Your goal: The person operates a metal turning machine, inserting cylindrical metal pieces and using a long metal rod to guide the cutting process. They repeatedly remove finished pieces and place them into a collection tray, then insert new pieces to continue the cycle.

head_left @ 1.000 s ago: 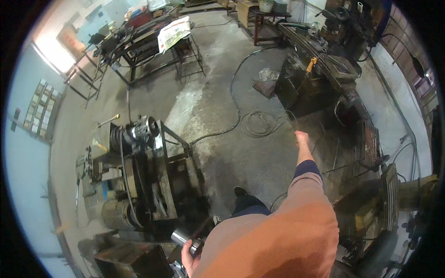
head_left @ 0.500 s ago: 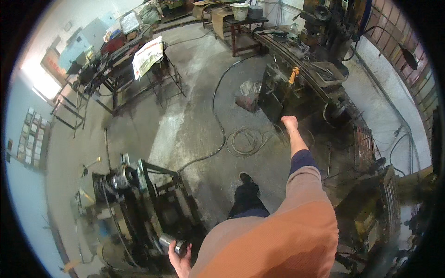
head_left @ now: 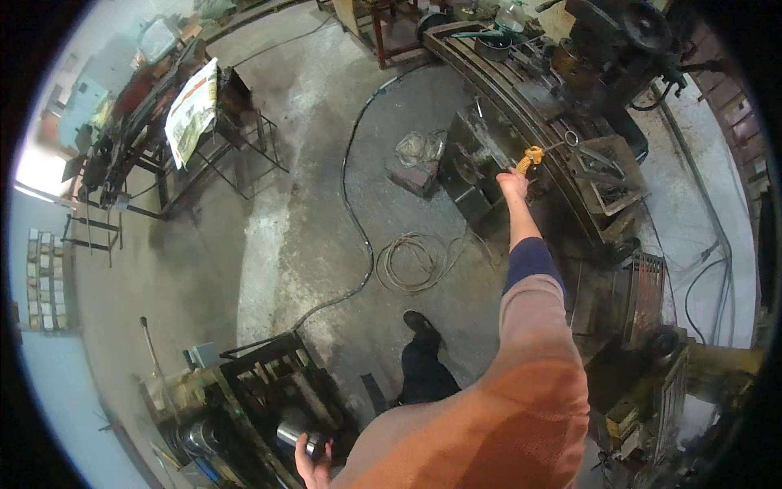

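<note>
In my left hand [head_left: 312, 464] is a short, shiny metal cylinder [head_left: 295, 438], gripped with curled fingers beside the dark machine frame at lower left. My right arm stretches far forward. At its end my right hand [head_left: 513, 184] is closed at the lower end of a yellow-handled tool [head_left: 528, 160], by the edge of the long machine bed; its exact kind is unclear. Just beyond, a thin metal rod with a ring end [head_left: 570, 138] lies near a metal tray [head_left: 612, 194] of tools.
A machine with a dark column [head_left: 635, 49] stands at far right. On the floor lie a coiled cable [head_left: 415, 262], a long black hose [head_left: 349, 196] and a plastic-topped block [head_left: 414, 178]. A cloth-draped stand [head_left: 195, 114] is at left, slatted metalwork [head_left: 648, 289] at right.
My right hand has moved forward to the yellow-handled tool. My view has shifted toward the right-hand machine. The left hand still holds the metal cylinder.
</note>
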The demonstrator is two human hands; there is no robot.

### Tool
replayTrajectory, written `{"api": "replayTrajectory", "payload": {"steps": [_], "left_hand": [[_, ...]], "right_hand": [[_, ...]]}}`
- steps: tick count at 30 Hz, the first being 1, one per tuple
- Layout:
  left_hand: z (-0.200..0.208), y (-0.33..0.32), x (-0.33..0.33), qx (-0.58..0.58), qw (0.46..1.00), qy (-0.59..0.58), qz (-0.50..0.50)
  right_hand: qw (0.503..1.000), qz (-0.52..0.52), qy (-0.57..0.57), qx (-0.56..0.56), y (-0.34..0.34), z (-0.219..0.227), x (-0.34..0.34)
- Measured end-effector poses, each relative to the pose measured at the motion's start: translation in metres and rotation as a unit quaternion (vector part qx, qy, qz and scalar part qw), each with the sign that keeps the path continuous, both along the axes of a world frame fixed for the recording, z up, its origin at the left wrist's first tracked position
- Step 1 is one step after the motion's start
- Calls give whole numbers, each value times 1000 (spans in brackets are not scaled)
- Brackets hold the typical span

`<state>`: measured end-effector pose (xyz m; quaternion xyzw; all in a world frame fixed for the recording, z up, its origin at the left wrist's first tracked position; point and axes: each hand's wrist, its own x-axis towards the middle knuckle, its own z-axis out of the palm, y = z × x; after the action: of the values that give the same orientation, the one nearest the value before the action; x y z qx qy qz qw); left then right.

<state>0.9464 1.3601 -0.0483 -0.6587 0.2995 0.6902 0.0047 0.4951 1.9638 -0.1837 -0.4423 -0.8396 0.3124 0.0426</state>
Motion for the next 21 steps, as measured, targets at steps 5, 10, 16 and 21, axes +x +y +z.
{"api": "replayTrajectory", "payload": {"steps": [5, 10, 16, 21], "left_hand": [[20, 28, -66, 2, 999, 30, -25], [0, 14, -62, 36, 998, 7, -58], [-6, 25, -57, 57, 997, -42, -23], [2, 41, -28, 7, 1000, 19, 13]], "right_hand": [[997, -31, -62, 34, -2, 6, -17], [987, 46, 61, 141, -2, 6, -27], [915, 245, 268, 177, -55, 55, -15], [781, 452, 432, -4, -180, 124, 32]]}}
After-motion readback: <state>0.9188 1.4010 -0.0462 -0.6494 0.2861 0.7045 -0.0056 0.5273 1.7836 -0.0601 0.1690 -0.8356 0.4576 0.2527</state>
